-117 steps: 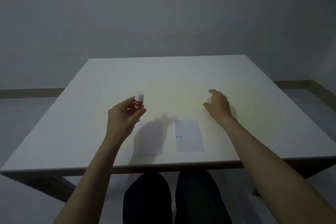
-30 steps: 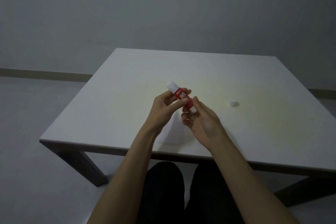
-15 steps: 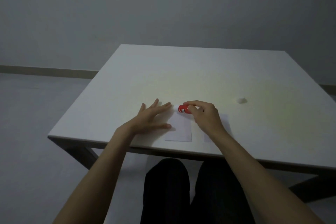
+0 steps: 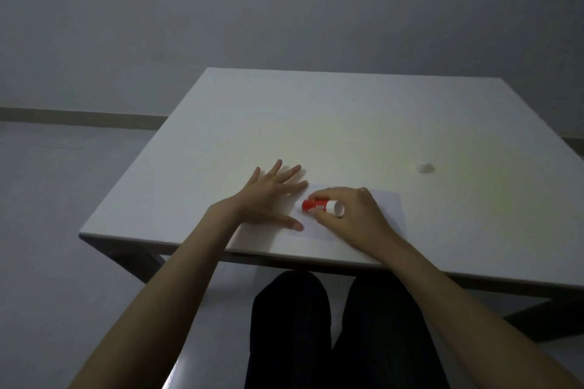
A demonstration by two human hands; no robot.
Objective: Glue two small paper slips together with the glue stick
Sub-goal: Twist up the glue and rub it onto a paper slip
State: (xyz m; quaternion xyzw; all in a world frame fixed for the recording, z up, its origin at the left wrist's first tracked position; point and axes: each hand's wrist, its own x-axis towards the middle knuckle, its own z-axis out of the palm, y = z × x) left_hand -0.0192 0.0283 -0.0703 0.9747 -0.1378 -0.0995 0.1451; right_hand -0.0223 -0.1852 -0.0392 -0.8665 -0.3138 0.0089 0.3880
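Two white paper slips lie side by side near the table's front edge. My right hand [image 4: 354, 215] holds the red glue stick [image 4: 319, 206] tilted low, its left end pressed on the left slip [image 4: 311, 227]. The right slip [image 4: 390, 207] shows behind and to the right of that hand, partly covered by it. My left hand [image 4: 268, 199] lies flat with fingers spread, just left of the left slip, its thumb tip at the slip's left edge. The glue stick's white cap [image 4: 424, 167] sits alone on the table to the right.
The white table [image 4: 316, 123] has its front edge close to my wrists and its left corner near my left forearm. My dark-trousered legs are below the edge. A grey wall and floor surround the table.
One second ago both hands held the glue stick above the table. Since then my left hand went flat on the table and my right hand brought the stick down onto the left slip.
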